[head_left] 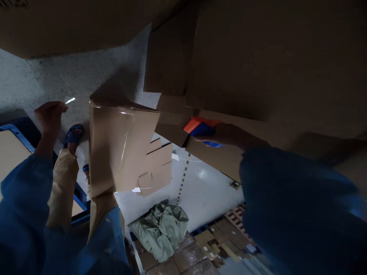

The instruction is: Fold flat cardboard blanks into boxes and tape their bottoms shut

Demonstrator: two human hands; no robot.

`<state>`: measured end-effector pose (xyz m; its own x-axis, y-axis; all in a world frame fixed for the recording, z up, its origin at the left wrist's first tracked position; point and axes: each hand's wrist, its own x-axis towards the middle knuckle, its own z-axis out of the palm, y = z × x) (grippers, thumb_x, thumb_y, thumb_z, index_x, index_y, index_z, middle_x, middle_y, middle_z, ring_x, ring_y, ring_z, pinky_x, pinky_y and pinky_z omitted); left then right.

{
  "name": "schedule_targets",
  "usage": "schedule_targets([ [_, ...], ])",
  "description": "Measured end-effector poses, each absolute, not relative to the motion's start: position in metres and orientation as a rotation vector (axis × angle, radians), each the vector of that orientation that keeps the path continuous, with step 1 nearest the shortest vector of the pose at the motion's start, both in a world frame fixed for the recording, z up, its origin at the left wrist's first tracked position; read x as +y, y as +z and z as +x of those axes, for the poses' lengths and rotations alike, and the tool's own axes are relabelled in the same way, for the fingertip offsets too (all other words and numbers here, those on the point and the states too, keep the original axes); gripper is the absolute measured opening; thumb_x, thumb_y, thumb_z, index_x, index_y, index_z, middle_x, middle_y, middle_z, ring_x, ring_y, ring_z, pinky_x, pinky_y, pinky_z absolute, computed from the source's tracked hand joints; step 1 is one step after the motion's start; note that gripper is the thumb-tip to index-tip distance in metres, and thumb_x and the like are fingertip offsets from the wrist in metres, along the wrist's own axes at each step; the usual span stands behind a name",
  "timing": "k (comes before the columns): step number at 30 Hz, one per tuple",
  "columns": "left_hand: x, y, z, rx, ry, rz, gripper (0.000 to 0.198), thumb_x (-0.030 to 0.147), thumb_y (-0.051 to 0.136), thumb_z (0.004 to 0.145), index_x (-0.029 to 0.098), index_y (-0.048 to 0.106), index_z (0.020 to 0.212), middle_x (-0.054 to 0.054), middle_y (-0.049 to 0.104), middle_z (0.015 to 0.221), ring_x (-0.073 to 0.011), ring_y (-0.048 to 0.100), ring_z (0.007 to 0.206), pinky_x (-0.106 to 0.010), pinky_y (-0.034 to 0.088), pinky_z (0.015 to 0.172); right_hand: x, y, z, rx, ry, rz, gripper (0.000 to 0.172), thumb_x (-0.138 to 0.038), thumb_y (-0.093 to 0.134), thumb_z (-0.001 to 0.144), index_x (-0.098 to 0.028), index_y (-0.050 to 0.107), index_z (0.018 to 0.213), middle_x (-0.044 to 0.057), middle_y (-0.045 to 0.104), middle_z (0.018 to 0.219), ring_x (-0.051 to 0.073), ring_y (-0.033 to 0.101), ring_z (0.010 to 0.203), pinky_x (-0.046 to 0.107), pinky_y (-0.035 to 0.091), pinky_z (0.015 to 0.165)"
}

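My right hand (222, 134) is wrapped around an orange-and-blue tool (200, 126) that looks like a tape dispenser, close against brown cardboard. On the left, my left hand (51, 114) has its fingers pinched together over the floor. A bright shiny sliver (70, 100) shows by those fingertips; whether it is a strip held between them I cannot tell. Between my hands stands a cardboard box (123, 149), with glossy clear tape along its upper edge. The left hand is apart from this box.
Large cardboard boxes (275, 57) fill the upper right, and another box (77, 26) is at the upper left. A blue-framed cart or bin (17, 131) stands at the left by my sandaled foot (73, 134). A green cloth (162, 229) lies on stacked cartons (192, 259).
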<state>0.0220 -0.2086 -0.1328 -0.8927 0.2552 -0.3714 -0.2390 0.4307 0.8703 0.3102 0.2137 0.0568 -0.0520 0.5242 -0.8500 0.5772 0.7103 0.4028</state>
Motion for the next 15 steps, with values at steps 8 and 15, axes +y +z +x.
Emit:
schedule_targets([
  [8,-0.202,-0.142,0.021,2.227,1.431,0.111,0.020,0.031,0.066,0.082,0.011,0.069,0.081,-0.002,0.072,0.072,-0.0122,0.070,0.070,-0.032,0.051,0.071,0.231,0.027,0.302,1.515,-0.096,0.957,0.033,-0.045,0.078,0.081,-0.015,0.071,0.092,0.011,0.073,0.077,0.021,0.068,0.070,0.027,0.044,0.062],
  [15,-0.197,-0.131,0.024,2.239,1.437,0.064,0.016,0.030,0.069,0.075,0.014,0.071,0.076,0.000,0.073,0.071,-0.0176,0.070,0.069,-0.034,0.057,0.072,0.233,0.022,0.290,1.490,-0.159,1.065,0.035,-0.038,0.080,0.080,-0.008,0.072,0.097,0.012,0.073,0.075,0.016,0.064,0.063,0.028,0.040,0.064],
])
